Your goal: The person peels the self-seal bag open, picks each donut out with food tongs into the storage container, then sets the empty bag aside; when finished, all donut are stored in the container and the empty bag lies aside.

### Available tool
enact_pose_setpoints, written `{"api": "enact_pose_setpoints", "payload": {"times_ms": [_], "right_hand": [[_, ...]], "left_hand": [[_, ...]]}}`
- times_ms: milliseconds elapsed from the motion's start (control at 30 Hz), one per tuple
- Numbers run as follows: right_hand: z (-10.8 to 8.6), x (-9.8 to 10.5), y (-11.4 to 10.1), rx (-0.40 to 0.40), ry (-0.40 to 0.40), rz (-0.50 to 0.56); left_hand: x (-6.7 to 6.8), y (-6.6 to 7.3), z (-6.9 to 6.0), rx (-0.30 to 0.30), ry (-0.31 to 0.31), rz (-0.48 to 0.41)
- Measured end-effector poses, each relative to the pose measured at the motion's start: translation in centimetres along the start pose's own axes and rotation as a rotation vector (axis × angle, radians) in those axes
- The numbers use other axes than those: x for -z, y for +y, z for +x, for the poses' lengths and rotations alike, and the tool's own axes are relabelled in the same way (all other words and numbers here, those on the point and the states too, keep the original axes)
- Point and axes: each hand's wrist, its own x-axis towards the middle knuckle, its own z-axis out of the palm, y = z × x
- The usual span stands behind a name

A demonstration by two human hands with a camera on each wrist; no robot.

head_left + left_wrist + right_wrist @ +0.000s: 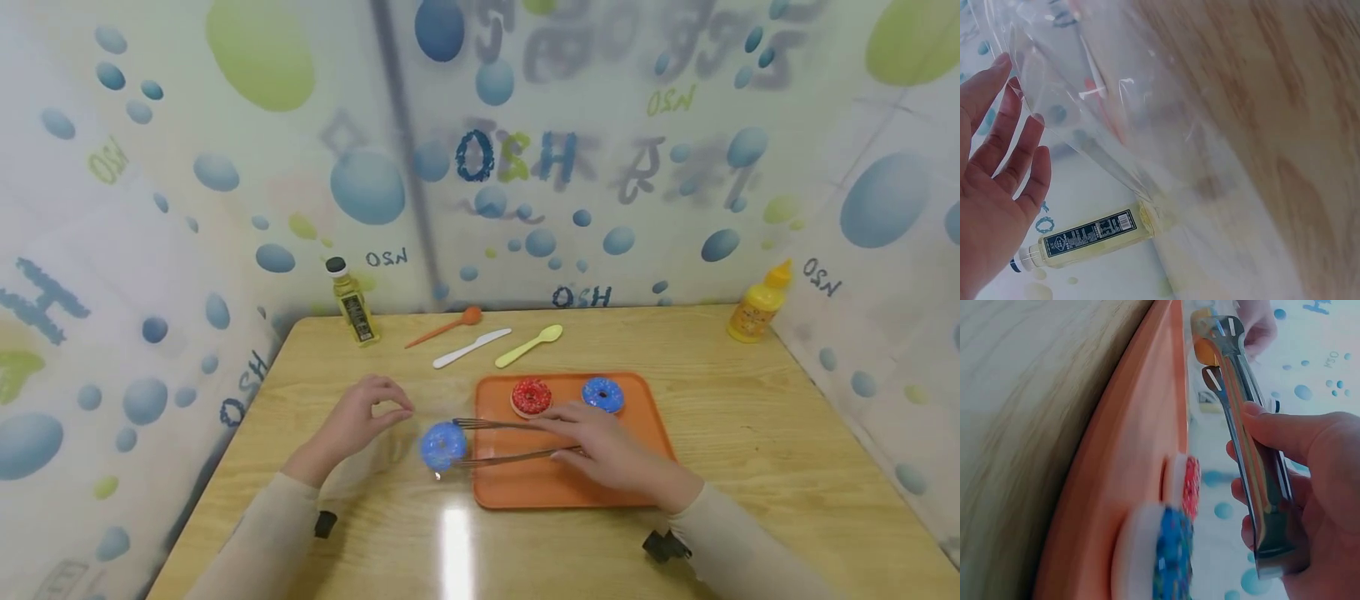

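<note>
My left hand pinches the edge of a clear plastic bag between thumb and fingertips; the bag hangs in loose folds. In my right hand I grip metal tongs, pointing left past the tray's edge. At the tong tips is a blue doughnut, in front of the left hand, seemingly seen through the bag's film. How firmly the tips clasp it cannot be made out. Below the right hand, an orange tray bears a red sprinkled doughnut and another blue doughnut.
Behind the hands lie an orange ladle-like utensil, a white knife and a yellow spoon. An oil bottle stands at the back left, a yellow squeeze bottle at the back right. Patterned walls bound the wooden table.
</note>
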Motion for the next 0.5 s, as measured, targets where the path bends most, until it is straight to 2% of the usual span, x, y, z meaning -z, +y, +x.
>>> {"api": "enact_pose_setpoints", "payload": {"times_ms": [300, 500], "right_hand": [[-3.4, 2.6, 1.6, -0.011, 0.048, -0.058], [-5.1, 4.3, 2.1, -0.046, 0.024, -0.087]], "left_hand": [[0.3, -0.3, 0.0, 0.013, -0.010, 0.025], [0.5, -0.6, -0.1, 0.030, -0.009, 0.025]]}}
